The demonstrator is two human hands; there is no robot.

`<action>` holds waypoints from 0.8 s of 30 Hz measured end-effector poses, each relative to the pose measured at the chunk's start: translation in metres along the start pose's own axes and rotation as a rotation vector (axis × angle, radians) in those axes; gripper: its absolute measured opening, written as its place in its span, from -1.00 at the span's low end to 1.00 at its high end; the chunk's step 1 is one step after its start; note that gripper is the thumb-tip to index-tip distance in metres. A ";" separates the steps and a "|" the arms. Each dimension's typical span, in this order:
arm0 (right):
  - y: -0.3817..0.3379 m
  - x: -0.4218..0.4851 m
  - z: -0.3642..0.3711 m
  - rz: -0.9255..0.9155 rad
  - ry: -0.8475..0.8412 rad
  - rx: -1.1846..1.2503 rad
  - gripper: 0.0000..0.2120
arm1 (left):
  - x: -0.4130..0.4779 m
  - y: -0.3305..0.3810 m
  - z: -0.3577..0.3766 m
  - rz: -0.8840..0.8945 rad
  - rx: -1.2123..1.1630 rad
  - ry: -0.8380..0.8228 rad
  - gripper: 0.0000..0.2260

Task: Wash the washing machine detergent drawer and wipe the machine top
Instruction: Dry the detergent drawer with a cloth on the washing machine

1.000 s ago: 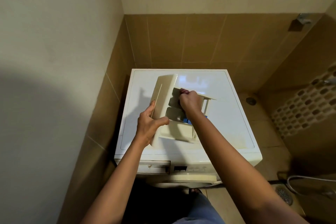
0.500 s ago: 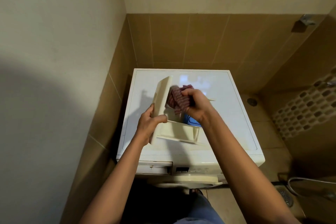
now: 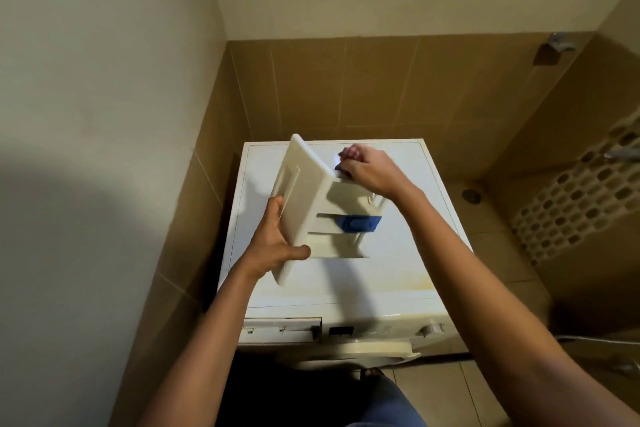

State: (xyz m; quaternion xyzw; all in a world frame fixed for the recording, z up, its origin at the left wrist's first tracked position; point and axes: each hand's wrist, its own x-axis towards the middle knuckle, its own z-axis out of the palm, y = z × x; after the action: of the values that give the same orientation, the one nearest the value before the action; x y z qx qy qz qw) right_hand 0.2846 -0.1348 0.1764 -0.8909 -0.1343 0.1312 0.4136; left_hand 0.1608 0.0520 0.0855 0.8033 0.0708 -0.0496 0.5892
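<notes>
Cream plastic detergent drawer (image 3: 313, 204), with blue insert (image 3: 358, 222), held tilted over the white washing machine top (image 3: 405, 253). The left hand (image 3: 275, 241) has its grip closed on the front panel's lower edge. The right hand (image 3: 372, 172) has its grip curled round a reddish cloth (image 3: 351, 152) at the drawer's far end.

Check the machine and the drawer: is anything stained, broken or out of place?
A yellowish stain marks the machine top near its front right edge, not yet wiped. The drawer slot is open only because the left hand holds the drawer above the top; the right hand grips a reddish cloth. Nothing looks broken.
</notes>
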 end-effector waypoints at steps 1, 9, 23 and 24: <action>-0.008 -0.003 0.005 -0.026 -0.044 -0.001 -0.83 | 0.002 -0.001 0.000 0.011 0.099 -0.035 -0.12; -0.009 -0.022 0.027 -0.019 -0.117 0.263 -0.85 | -0.002 0.024 0.025 0.063 0.115 0.160 -0.14; 0.050 -0.020 -0.005 -0.024 0.032 -0.021 -0.78 | -0.011 0.016 0.018 0.263 0.142 0.268 -0.21; 0.044 -0.022 -0.001 -0.023 0.023 -0.039 -0.78 | -0.011 0.018 0.019 0.273 0.175 0.255 -0.21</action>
State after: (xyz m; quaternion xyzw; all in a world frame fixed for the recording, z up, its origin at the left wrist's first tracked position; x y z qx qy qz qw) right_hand 0.2708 -0.1707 0.1458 -0.8987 -0.1423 0.1137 0.3990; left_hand 0.1531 0.0278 0.0981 0.8533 0.0307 0.1266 0.5048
